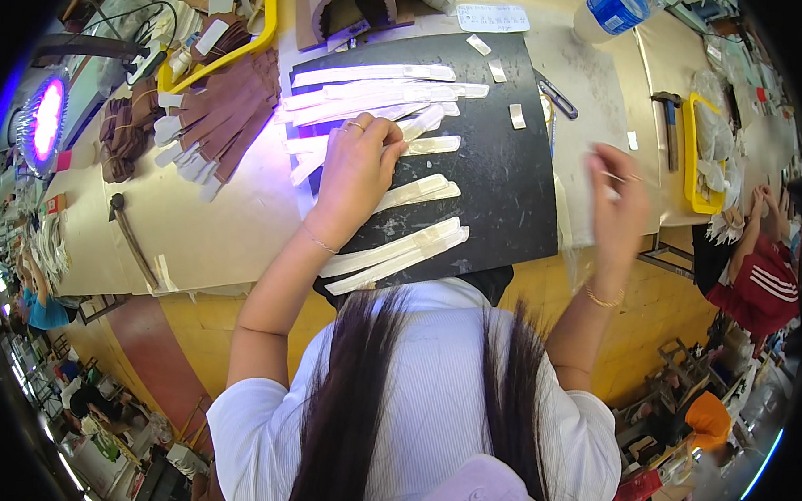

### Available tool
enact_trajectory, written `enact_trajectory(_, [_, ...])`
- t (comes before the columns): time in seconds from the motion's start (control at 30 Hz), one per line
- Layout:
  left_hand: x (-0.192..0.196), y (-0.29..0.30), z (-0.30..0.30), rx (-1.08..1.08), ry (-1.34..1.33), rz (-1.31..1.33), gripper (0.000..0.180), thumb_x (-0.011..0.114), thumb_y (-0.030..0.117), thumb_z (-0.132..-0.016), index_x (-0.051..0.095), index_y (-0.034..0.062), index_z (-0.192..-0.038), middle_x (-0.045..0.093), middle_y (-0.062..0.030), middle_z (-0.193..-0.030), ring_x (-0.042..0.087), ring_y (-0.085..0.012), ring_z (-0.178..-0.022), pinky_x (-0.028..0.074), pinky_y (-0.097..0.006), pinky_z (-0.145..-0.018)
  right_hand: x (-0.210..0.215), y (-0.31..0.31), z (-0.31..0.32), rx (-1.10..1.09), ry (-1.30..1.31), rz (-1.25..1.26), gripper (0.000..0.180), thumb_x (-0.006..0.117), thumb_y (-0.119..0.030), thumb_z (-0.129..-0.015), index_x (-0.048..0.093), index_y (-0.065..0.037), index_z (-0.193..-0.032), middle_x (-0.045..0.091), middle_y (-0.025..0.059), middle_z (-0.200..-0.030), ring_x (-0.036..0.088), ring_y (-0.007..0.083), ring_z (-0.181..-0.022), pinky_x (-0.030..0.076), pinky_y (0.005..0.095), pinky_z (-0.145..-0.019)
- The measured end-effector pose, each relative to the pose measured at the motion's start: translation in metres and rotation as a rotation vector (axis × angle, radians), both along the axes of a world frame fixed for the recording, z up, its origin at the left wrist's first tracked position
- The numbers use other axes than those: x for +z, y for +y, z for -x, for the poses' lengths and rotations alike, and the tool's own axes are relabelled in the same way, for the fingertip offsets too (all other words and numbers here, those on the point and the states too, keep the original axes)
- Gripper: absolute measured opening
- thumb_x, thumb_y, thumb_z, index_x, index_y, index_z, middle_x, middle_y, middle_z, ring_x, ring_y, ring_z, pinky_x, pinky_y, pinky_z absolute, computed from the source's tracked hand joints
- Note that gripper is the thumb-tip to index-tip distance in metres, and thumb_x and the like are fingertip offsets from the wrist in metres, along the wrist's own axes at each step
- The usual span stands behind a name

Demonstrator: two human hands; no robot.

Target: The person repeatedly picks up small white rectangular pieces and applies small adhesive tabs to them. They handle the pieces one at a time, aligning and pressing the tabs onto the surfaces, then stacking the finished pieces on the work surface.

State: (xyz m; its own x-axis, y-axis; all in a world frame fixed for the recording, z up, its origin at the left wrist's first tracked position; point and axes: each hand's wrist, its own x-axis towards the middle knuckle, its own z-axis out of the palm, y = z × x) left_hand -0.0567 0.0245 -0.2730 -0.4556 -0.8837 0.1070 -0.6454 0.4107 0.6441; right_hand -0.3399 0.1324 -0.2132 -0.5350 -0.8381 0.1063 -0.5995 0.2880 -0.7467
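Observation:
Several long white strips (pixel 363 98), bundled in overlapping rows, lie across a black board (pixel 511 193) in front of me. My left hand (pixel 362 159) is over the middle rows, its fingers pinched together on a white strip (pixel 420 126) that slants away to the right. Part of that strip is hidden under the fingers. Two more bundles (pixel 401 250) lie nearer to me. Off the board's right side, my right hand (pixel 618 197) is raised and blurred. Its fingers are curled around something thin and pale, too smeared to name.
Brown strips (pixel 233 109) and a yellow tray (pixel 265 39) are at far left, near a glowing lamp (pixel 44 118). Hammers (pixel 133 239) (pixel 670 128) lie on both sides. A utility knife (pixel 557 94), small pale pieces (pixel 516 117) and a bottle (pixel 599 22) sit beyond. Another person (pixel 758 275) works at right.

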Motion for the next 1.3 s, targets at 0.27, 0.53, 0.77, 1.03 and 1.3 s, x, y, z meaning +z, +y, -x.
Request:
enact_trajectory(0.27, [0.005, -0.002, 0.004, 0.023, 0.065, 0.006, 0.018, 0.074, 0.008, -0.084, 0.068, 0.0015, -0.099, 0.066, -0.0130, -0.088, 0.063, -0.0270, -0.081, 0.050, -0.036, -0.077, -0.028, -0.058, -0.093, 0.499, -0.179, 0.100, 0.009, 0.071, -0.008, -0.090, 0.069, -0.002, -0.098, 0.067, 0.0099, -0.090, 0.067, 0.0202, -0.073, 0.052, 0.0292, -0.064])
enact_trajectory(0.53, [0.046, 0.004, 0.005, 0.126, 0.540, -0.521, 0.013, 0.070, 0.007, -0.089, 0.069, -0.0005, -0.100, 0.071, -0.0074, -0.088, 0.064, -0.0138, -0.077, 0.050, -0.027, -0.072, -0.020, -0.062, -0.101, 0.590, 0.042, 0.335, 0.011, 0.073, -0.002, -0.086, 0.072, -0.003, -0.097, 0.071, 0.0090, -0.095, 0.070, 0.0223, -0.082, 0.054, 0.0302, -0.070])
enact_trajectory(0.77, [0.055, 0.011, 0.006, 0.022, 0.502, -0.160, 0.021, 0.072, 0.003, -0.088, 0.062, 0.0016, -0.105, 0.070, -0.0057, -0.092, 0.063, -0.0129, -0.079, 0.051, -0.028, -0.075, -0.008, -0.059, -0.105, 0.567, -0.015, 0.334, 0.009, 0.073, -0.001, -0.087, 0.072, -0.002, -0.096, 0.071, 0.0105, -0.094, 0.070, 0.0212, -0.079, 0.055, 0.0294, -0.070])
enact_trajectory(1.03, [0.061, 0.016, 0.008, -0.043, 0.377, 0.035, 0.023, 0.073, 0.002, -0.087, 0.060, 0.0028, -0.106, 0.070, -0.0074, -0.095, 0.067, -0.0149, -0.082, 0.052, -0.030, -0.075, -0.004, -0.059, -0.101, 0.594, 0.025, 0.300, 0.008, 0.072, -0.001, -0.088, 0.070, -0.001, -0.095, 0.070, 0.0102, -0.092, 0.068, 0.0201, -0.076, 0.054, 0.0292, -0.067])
enact_trajectory(1.3, [0.071, 0.017, -0.006, -0.004, 0.608, -0.618, 0.034, 0.070, -0.001, -0.091, 0.053, 0.0021, -0.121, 0.066, -0.0096, -0.101, 0.069, -0.0141, -0.083, 0.052, -0.022, -0.064, -0.007, -0.054, -0.082, 0.508, -0.246, 0.207, 0.003, 0.064, 0.000, -0.094, 0.065, 0.002, -0.095, 0.068, 0.0092, -0.093, 0.065, 0.0151, -0.082, 0.050, 0.0263, -0.074])
